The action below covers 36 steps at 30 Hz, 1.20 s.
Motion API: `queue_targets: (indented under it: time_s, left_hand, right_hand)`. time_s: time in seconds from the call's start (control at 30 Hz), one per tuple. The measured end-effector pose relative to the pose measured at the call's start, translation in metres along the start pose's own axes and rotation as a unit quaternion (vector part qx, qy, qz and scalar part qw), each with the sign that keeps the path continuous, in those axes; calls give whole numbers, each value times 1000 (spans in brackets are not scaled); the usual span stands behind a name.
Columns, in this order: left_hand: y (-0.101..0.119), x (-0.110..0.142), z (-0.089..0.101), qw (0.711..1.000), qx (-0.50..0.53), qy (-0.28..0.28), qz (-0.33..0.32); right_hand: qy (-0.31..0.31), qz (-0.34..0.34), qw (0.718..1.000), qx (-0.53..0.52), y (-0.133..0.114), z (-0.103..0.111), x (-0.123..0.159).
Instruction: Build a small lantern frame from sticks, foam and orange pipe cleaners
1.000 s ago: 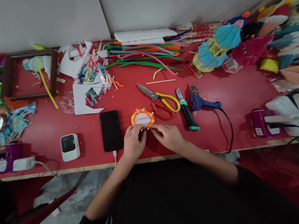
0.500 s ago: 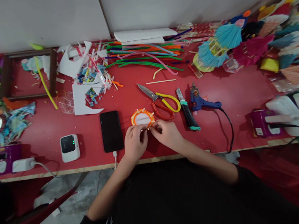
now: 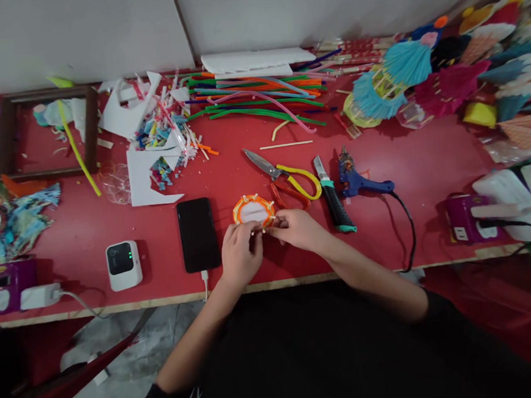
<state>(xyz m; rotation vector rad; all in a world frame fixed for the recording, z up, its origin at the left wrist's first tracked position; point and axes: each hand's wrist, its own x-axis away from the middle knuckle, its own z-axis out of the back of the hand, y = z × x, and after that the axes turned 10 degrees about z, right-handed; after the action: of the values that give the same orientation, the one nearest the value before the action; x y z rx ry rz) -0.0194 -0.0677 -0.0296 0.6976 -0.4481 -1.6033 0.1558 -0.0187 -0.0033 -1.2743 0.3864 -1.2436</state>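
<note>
A small round piece [image 3: 252, 212] lies on the table in front of me, with a white base and an orange and yellow pipe-cleaner rim woven around short pale sticks. My left hand [image 3: 241, 250] pinches its near left edge. At the near right edge, the closed fingers of my right hand [image 3: 295, 228] grip the rim; the fingertips partly hide it. Scissors [image 3: 291, 178] with yellow and red handles lie just beyond my right hand. Farther right are a utility knife [image 3: 334, 199] with a black and green handle and a blue glue gun [image 3: 361, 183].
A black phone [image 3: 198, 234] and a white device [image 3: 124, 265] lie to the left. Behind are pipe cleaners [image 3: 256, 93], paper scraps [image 3: 146, 184] and a thin stick [image 3: 286, 144]. Paper umbrella crafts [image 3: 407, 66] stand at the back right. A cord [image 3: 410, 229] runs over the table edge.
My right hand has shifted slightly up and right along the rim, its fingers a little straighter. My left hand stays at the near left edge.
</note>
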Motion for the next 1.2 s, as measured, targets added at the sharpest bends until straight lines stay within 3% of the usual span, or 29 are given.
queue_targets:
  time_s: [0.37,0.8,1.2]
  left_hand:
    - [6,-1,-3,1000,-1,22,6]
    - [6,1,-4,999,7,29,16]
    - [7,0,-1,999,12,42,-1]
  right_hand:
    - [14,-33,999,6,-8,-2,-1]
    - [5,-5,1000,-2,-4,4,2]
    - [47,67,996,43,4,-2,3]
